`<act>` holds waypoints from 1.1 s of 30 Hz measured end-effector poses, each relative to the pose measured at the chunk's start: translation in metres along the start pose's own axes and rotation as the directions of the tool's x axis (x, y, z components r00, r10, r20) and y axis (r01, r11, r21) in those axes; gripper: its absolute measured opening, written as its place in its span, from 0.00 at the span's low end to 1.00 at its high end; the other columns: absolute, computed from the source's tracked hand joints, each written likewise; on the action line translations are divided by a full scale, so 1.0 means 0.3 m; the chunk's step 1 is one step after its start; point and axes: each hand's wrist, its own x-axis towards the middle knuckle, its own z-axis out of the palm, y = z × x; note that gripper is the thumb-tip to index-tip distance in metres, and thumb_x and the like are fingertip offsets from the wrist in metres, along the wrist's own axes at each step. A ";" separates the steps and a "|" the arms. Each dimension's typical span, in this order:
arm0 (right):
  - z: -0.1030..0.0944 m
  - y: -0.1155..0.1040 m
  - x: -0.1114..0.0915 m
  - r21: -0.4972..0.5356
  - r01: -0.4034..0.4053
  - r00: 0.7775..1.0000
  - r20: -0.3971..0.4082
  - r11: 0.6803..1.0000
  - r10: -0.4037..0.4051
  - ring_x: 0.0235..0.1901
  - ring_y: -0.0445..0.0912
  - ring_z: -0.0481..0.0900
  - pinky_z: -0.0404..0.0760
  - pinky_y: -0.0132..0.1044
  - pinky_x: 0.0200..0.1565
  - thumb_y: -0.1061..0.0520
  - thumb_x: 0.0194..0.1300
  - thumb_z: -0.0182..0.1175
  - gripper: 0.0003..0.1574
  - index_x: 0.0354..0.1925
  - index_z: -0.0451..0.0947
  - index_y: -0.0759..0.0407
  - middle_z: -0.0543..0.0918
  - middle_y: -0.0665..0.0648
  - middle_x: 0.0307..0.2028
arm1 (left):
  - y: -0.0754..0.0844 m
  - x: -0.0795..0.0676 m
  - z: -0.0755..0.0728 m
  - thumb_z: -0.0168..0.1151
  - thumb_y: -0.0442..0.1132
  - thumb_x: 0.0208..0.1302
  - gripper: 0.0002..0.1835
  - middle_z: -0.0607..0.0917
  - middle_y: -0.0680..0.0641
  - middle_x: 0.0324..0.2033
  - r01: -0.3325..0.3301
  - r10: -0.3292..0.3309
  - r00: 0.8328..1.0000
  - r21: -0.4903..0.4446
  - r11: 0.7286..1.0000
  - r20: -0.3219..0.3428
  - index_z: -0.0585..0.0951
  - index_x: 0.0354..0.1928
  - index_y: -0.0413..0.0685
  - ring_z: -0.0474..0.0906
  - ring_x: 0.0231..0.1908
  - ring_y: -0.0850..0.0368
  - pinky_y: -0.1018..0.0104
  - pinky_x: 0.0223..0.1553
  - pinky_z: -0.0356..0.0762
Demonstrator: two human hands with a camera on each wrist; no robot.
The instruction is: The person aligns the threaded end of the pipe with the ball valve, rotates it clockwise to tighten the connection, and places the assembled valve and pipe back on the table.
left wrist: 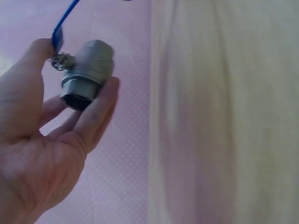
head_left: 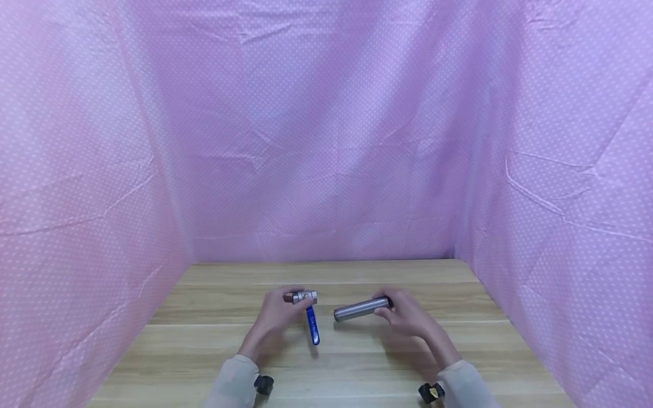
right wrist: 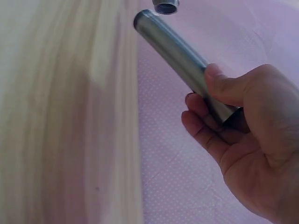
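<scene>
My left hand (head_left: pixel 278 311) holds a metal ball valve (head_left: pixel 305 296) above the table, thumb against the base of its blue lever handle (head_left: pixel 313 326). In the left wrist view the fingers support the valve body (left wrist: pixel 91 65) from below, and one open end of it faces the hand. A steel pipe (head_left: pixel 361 309) is pinched at its right end by my right hand (head_left: pixel 405 314). The pipe's threaded far end points at the valve, with a gap between the two. The right wrist view shows thumb and fingers around the pipe (right wrist: pixel 180 58), and the valve's end (right wrist: pixel 166 5) near its tip.
A light wood-grain table (head_left: pixel 326 368) lies beneath both hands. Pink dotted cloth (head_left: pixel 326 141) hangs behind it and along both sides. Each wrist wears a small black device (head_left: pixel 263 385) at the sleeve.
</scene>
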 end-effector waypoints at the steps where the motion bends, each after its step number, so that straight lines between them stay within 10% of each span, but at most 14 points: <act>1: -0.006 -0.003 0.002 -0.003 0.017 0.999 -0.039 1.000 -0.017 0.34 0.30 0.74 0.78 0.25 0.33 0.63 0.71 0.76 0.11 0.50 0.88 0.59 0.88 0.47 0.36 | 0.009 -0.001 -0.003 0.82 0.66 0.64 0.35 0.95 0.52 0.53 0.001 -0.002 1.000 -0.016 1.000 -0.019 0.88 0.68 0.59 0.91 0.53 0.55 0.59 0.59 0.95; 14: -0.112 -0.088 0.007 0.134 0.151 0.935 -0.341 0.979 -0.098 0.43 0.41 0.92 0.93 0.19 0.56 0.75 0.64 0.77 0.21 0.55 0.88 0.68 0.94 0.64 0.44 | 0.132 -0.009 -0.053 0.84 0.42 0.67 0.31 0.84 0.39 0.71 -0.147 0.132 0.989 -0.327 0.933 -0.068 0.85 0.71 0.56 0.87 0.69 0.39 0.57 0.65 0.97; 27: -0.169 -0.157 -0.008 0.255 0.290 0.885 -0.439 0.922 -0.156 0.38 0.30 0.83 0.88 0.19 0.36 0.81 0.57 0.76 0.26 0.54 0.85 0.72 0.91 0.68 0.41 | 0.276 -0.084 -0.083 0.82 0.31 0.66 0.33 0.85 0.36 0.68 -0.287 0.284 0.957 -0.397 0.872 -0.067 0.83 0.73 0.45 0.91 0.60 0.61 0.63 0.66 0.95; 33: -0.192 -0.190 -0.020 0.259 0.339 0.861 -0.473 0.904 -0.187 0.38 0.30 0.83 0.86 0.19 0.33 0.84 0.54 0.76 0.30 0.54 0.84 0.71 0.92 0.49 0.46 | 0.321 -0.119 -0.091 0.82 0.30 0.65 0.34 0.86 0.36 0.68 -0.384 0.378 0.921 -0.364 0.848 -0.090 0.83 0.72 0.43 0.89 0.63 0.64 0.61 0.70 0.93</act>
